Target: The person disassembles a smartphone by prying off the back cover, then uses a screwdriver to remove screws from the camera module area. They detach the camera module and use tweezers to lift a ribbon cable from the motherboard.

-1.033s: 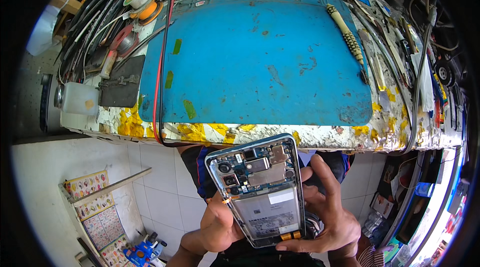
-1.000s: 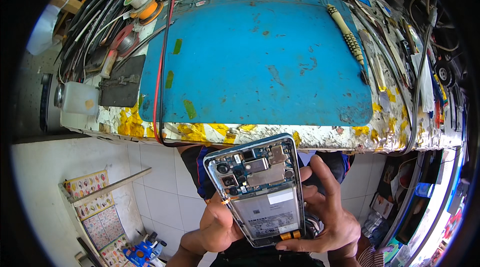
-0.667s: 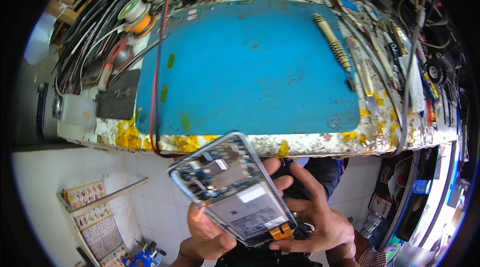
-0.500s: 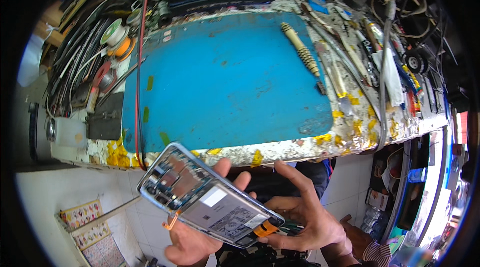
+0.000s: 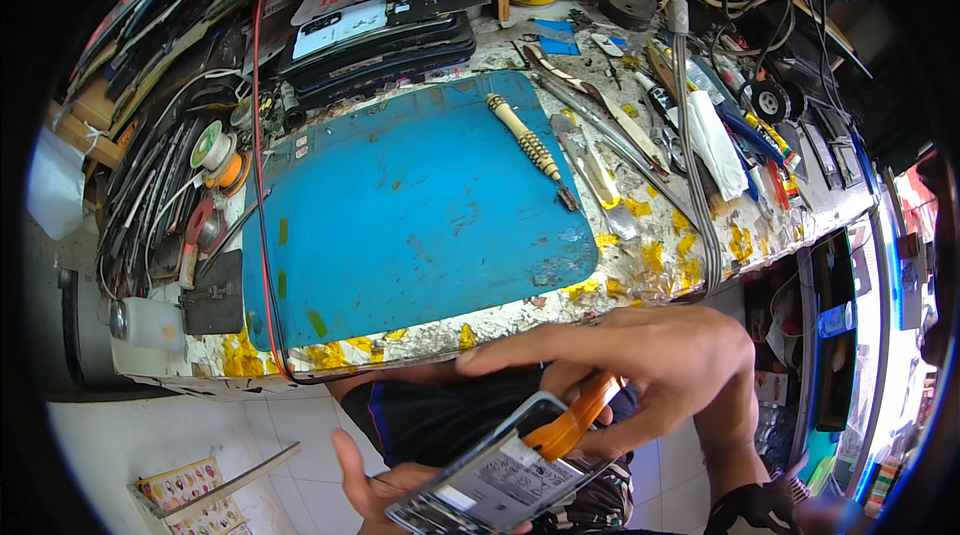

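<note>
Below bench edge, right hand (image 5: 650,375) pinches orange flex cable (image 5: 572,423).

Between the right hand's (image 5: 660,365) fingers runs an orange ribbon strip (image 5: 572,423). Under it the opened phone (image 5: 500,480) shows grey-white, perhaps with a pale label. Beyond the hand lies a blue mat (image 5: 420,205) on a yellow-blotched whitish bench edge (image 5: 640,265).

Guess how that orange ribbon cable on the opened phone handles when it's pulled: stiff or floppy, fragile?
Likely floppy: the orange ribbon cable bends in a curve under the right hand fingers. Probably fragile, being thin and flat, still joined to the opened phone. The phone looks rigid, resting flat on the left hand.
</note>
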Demonstrator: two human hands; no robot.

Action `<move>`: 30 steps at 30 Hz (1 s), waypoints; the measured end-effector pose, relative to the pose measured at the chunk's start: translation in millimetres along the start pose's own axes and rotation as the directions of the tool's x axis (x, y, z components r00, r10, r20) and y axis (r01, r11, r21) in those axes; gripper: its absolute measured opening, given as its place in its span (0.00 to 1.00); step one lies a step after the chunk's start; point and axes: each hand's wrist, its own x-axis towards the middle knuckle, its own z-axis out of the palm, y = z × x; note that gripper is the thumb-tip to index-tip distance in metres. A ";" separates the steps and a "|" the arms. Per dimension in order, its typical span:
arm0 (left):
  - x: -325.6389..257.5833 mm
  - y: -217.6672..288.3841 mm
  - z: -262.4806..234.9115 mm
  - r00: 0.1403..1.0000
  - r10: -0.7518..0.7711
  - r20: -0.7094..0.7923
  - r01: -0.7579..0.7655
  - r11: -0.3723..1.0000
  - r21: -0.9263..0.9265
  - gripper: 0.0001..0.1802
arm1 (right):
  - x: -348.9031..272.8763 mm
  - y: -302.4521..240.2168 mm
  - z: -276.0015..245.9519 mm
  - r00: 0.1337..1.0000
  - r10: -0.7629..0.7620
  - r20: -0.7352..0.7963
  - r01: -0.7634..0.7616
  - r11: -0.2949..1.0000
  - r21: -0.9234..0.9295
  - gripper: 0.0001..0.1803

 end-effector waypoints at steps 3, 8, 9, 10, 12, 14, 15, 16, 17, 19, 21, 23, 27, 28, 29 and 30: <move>-0.7 -2.7 -8.7 0.869 -0.356 0.345 0.345 0.934 0.094 0.59 | 19.5 7.7 -7.1 0.964 -0.051 0.260 0.059 0.998 -0.024 0.49; -2.0 -16.4 -13.6 0.833 -0.491 0.256 0.329 0.811 0.485 0.51 | 55.3 6.6 -0.1 0.861 -0.121 0.494 0.238 0.954 -0.182 0.45; -1.2 -19.6 -13.3 0.842 -0.492 0.220 0.301 0.768 0.565 0.50 | 60.9 4.9 0.9 0.849 -0.126 0.512 0.266 0.941 -0.210 0.43; 1.8 -24.8 -13.4 0.925 -0.347 0.157 0.215 0.816 0.537 0.45 | 65.6 3.1 1.5 0.842 -0.104 0.530 0.242 0.950 -0.198 0.42; 8.1 -29.1 -14.0 0.886 -0.394 0.245 0.274 0.870 0.411 0.45 | 70.9 -0.9 1.4 0.866 -0.046 0.497 0.198 0.946 -0.257 0.40; 14.6 -30.9 -14.8 0.845 -0.393 0.363 0.285 0.905 0.317 0.44 | 68.1 -5.5 0.5 0.912 -0.017 0.410 0.163 0.932 -0.323 0.41; 15.6 -31.2 -14.5 0.882 -0.341 0.325 0.238 0.918 0.317 0.44 | 63.0 -8.3 -0.3 0.960 0.026 0.279 0.092 0.912 -0.400 0.43; 16.1 -31.6 -13.3 0.916 -0.282 0.284 0.188 0.929 0.317 0.43 | 55.5 -11.4 -1.4 0.988 0.066 0.137 0.007 0.883 -0.470 0.44; 17.6 -30.6 -12.3 0.922 -0.230 0.313 0.150 0.954 0.259 0.45 | 46.1 -14.7 -2.6 0.995 0.095 -0.005 -0.084 0.848 -0.524 0.46; 20.5 -28.1 -8.9 0.919 -0.120 0.377 0.082 0.990 0.116 0.47 | 23.8 -21.2 -4.4 0.941 -0.053 -0.335 -0.159 0.804 -0.573 0.51; 22.6 -24.9 -3.1 0.928 0.068 0.367 -0.053 0.997 -0.049 0.45 | 1.1 -24.8 -3.9 0.793 -0.160 -0.588 -0.049 0.945 -0.323 0.43; 21.5 -19.4 5.2 0.933 0.211 0.291 -0.182 0.975 -0.124 0.43 | -15.4 -19.8 -4.6 0.589 -0.241 -0.771 -0.192 0.886 -0.423 0.27; 19.2 -6.2 20.2 0.906 0.374 0.200 -0.360 0.927 -0.107 0.43 | -30.6 4.1 -16.6 0.285 -0.421 -0.861 -0.720 0.500 -0.482 0.16; 18.7 -4.6 23.0 0.895 0.408 0.181 -0.395 0.913 -0.103 0.43 | -32.5 8.5 -18.4 0.295 -0.395 -0.870 -0.734 0.489 -0.471 0.16; 17.9 -3.3 25.4 0.885 0.431 0.178 -0.418 0.902 -0.105 0.43 | -33.8 11.7 -19.1 0.294 -0.365 -0.883 -0.750 0.484 -0.450 0.15; 17.1 -2.3 27.3 0.873 0.457 0.171 -0.446 0.890 -0.100 0.43 | -34.3 13.9 -19.2 0.268 -0.305 -0.914 -0.787 0.478 -0.390 0.15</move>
